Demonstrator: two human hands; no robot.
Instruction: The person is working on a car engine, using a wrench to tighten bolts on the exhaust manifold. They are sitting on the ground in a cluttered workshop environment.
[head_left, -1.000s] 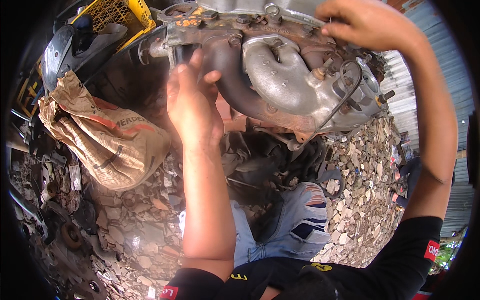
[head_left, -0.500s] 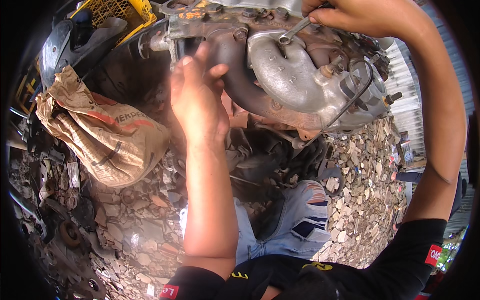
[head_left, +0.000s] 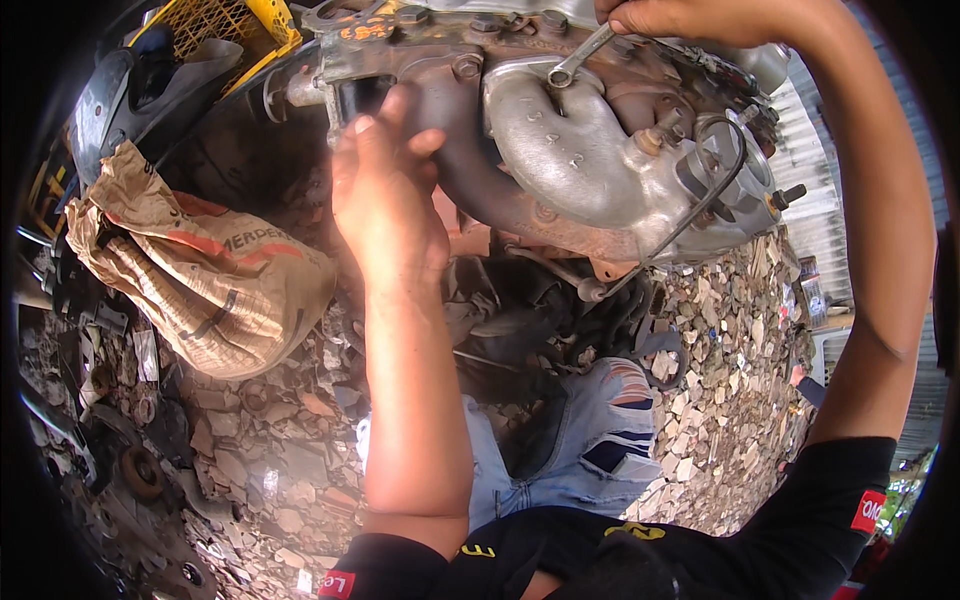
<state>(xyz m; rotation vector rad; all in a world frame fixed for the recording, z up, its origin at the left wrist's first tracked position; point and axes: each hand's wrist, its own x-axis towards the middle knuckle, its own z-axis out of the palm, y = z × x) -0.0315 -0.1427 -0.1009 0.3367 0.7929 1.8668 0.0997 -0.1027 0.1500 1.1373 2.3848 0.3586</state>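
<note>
At the top of the head view my right hand (head_left: 675, 18) is closed around the handle of a metal wrench (head_left: 590, 52). The wrench's ring end rests at the top of a silver cast manifold (head_left: 570, 150), where a fastener, if any, is hidden beneath it. Farther left, my left hand (head_left: 390, 205) is raised beside a rusty curved pipe (head_left: 460, 140) on the engine. Its thumb and fingers are apart, partly bent, with nothing visible in them. Whether the fingertips touch the engine I cannot tell.
A crumpled brown paper sack (head_left: 225, 300) stands left of my left arm. Behind it are a dark plastic part (head_left: 110, 110) and a yellow crate (head_left: 275, 30). Broken stones (head_left: 710, 400) cover the ground. A thin dark hose (head_left: 690, 215) crosses the engine's right side.
The wrench handle has swung slightly toward the far side with my right hand, its ring end staying at the same spot on the manifold. My left hand keeps nearly the same place.
</note>
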